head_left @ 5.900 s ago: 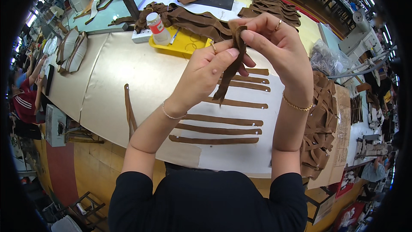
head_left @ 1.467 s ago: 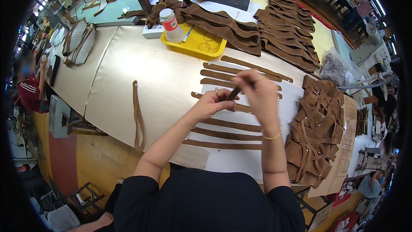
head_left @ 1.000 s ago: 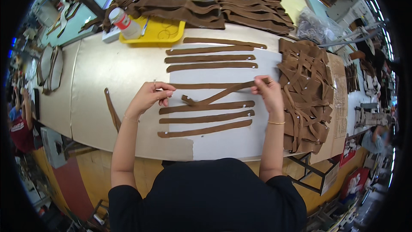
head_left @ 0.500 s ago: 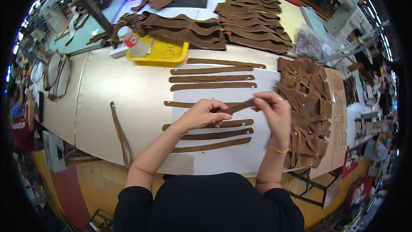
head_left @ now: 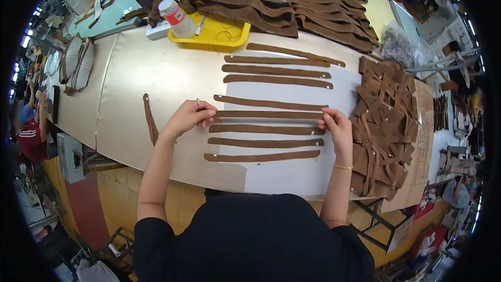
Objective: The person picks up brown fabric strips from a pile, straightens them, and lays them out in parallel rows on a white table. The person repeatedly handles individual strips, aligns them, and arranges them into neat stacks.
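A long brown strip [head_left: 269, 115] of fabric or leather is stretched straight between my hands, over a white sheet [head_left: 282, 172] on the table. Its left end is pinched by my left hand [head_left: 192, 117], its right end by my right hand [head_left: 336, 125]. Similar brown strips lie in rough rows beyond it, such as the nearest far one [head_left: 271, 104], and on my side of it, such as this one [head_left: 266, 130]. Small pale marks show near many strip ends. Whether the held strip touches the sheet I cannot tell.
On the right is a tangled heap of brown strips [head_left: 383, 125]. Wavy brown stacks [head_left: 329, 15] lie at the back, beside a yellow tray [head_left: 235, 32] with a jar [head_left: 177, 21]. One folded strip [head_left: 150, 120] lies left of my left arm. A person in red [head_left: 31, 134] is far left.
My hands have moved apart, drawing the strip from slanted and bunched to straight and level. The whole view has shifted, so the table sits higher and more to the right.
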Available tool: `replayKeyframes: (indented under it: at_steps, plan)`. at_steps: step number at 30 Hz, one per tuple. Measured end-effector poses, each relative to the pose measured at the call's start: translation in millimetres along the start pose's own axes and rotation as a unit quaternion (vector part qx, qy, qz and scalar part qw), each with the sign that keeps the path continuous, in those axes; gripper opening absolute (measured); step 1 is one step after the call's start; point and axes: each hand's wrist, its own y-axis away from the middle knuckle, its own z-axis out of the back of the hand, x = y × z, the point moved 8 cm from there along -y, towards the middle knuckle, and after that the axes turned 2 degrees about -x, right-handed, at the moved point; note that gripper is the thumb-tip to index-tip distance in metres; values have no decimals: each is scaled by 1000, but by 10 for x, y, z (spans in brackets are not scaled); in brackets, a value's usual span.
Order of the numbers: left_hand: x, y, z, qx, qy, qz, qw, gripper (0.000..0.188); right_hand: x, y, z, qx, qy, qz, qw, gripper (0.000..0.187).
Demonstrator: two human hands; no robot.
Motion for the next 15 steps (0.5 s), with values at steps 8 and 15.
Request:
replayKeyframes:
  at_steps: [8, 15]
  plan:
    - [-6, -250, 61, -125, 23, -6, 992, 14, -9, -212, 78, -84, 138, 38, 986, 16]
    - [-60, -430, 65, -157, -105, -26, 982, 17, 70, -261, 82, -108, 277, 85, 951, 18]
